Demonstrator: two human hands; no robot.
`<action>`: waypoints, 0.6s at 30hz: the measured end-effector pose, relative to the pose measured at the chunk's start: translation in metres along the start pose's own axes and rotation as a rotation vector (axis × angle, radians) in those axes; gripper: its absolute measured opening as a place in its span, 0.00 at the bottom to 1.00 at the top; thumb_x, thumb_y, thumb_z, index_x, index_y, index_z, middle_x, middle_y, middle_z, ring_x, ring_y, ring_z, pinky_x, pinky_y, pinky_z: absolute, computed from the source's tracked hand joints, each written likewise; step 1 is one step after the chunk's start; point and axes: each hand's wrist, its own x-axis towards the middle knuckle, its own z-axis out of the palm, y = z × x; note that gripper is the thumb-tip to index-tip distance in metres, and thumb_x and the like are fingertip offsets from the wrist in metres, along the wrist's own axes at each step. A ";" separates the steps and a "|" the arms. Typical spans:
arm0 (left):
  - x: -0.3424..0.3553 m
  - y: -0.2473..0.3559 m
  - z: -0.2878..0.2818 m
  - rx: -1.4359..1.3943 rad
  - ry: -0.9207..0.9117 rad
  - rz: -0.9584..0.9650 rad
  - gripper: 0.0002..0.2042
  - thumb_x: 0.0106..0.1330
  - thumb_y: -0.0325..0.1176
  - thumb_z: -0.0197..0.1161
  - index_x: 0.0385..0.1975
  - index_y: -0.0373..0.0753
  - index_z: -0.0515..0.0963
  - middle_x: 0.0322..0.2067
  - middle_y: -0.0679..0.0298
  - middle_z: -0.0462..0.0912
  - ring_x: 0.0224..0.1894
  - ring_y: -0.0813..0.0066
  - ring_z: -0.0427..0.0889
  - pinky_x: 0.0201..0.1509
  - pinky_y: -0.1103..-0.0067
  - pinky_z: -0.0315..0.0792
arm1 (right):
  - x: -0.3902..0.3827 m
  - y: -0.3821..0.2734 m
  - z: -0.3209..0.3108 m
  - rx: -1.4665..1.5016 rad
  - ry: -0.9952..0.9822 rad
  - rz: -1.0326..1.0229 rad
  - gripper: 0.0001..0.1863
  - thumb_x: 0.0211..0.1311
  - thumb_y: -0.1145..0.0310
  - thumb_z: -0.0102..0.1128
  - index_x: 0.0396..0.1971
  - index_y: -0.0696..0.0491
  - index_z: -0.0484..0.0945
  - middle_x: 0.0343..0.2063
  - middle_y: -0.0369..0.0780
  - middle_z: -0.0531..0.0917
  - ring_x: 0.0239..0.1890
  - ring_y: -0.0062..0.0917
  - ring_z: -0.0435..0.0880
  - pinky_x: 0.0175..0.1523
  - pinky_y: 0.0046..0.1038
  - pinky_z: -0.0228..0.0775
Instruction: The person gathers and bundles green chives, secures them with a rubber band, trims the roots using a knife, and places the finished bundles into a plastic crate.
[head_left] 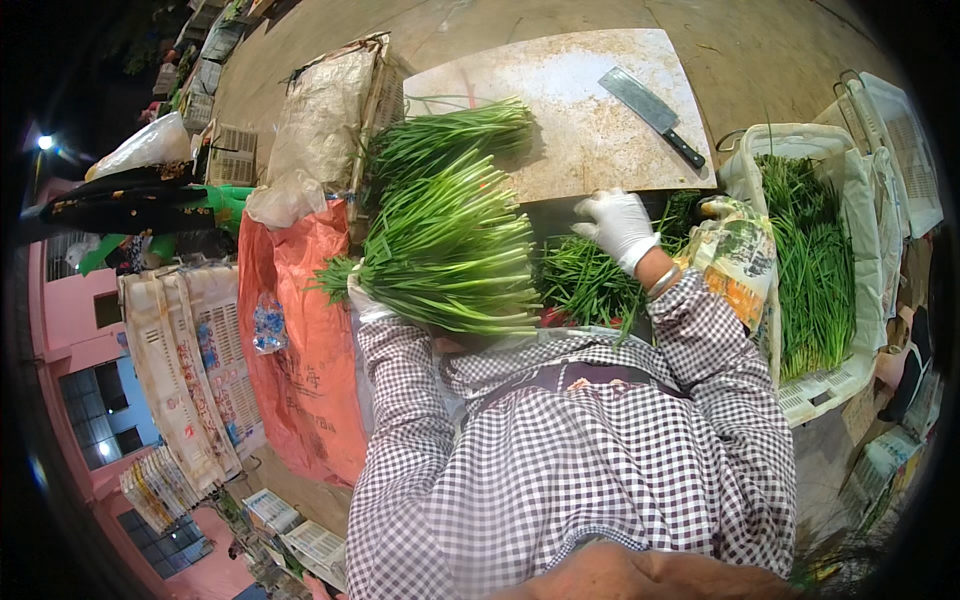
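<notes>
A large fanned bunch of garlic chives (460,255) lies across my left forearm, its pale stalk ends pointing right. My left hand (366,302), in a white glove, is closed around the bunch at its leafy end; the leaves cover most of the fingers. My right hand (616,228), also gloved in white, is held above loose chives (595,285), its fingers bent and slightly apart with nothing in them. Another bunch of chives (455,135) rests at the left edge of the white board (560,95). A cleaver (650,112) with a black handle lies on that board.
To the right stands a white crate (800,400) packed with upright chives, a printed plastic bag (735,260) at its near side. An orange-red sack (305,380) hangs on the left, beside a wrapped basket (325,120). More crates (190,370) stand further left.
</notes>
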 end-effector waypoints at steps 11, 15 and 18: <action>-0.021 0.012 0.063 -0.070 -0.071 0.204 0.24 0.61 0.45 0.52 0.51 0.36 0.76 0.52 0.48 0.79 0.51 0.47 0.79 0.56 0.52 0.73 | 0.012 -0.040 0.051 0.798 -0.200 -0.160 0.11 0.54 0.65 0.67 0.34 0.54 0.83 0.33 0.44 0.84 0.37 0.35 0.83 0.44 0.32 0.74; -0.042 0.018 0.127 0.031 -0.218 0.345 0.07 0.58 0.37 0.57 0.28 0.43 0.69 0.34 0.64 0.74 0.41 0.64 0.77 0.50 0.61 0.73 | 0.002 -0.007 0.051 0.568 -0.222 -0.013 0.10 0.55 0.62 0.67 0.34 0.51 0.85 0.29 0.43 0.85 0.34 0.33 0.85 0.41 0.32 0.75; -0.040 0.023 0.122 -0.012 -0.256 0.330 0.06 0.58 0.37 0.58 0.28 0.43 0.70 0.34 0.64 0.74 0.42 0.65 0.76 0.49 0.62 0.73 | 0.007 0.013 0.045 0.712 -0.220 0.123 0.09 0.54 0.63 0.67 0.32 0.52 0.85 0.27 0.43 0.86 0.32 0.33 0.85 0.41 0.31 0.75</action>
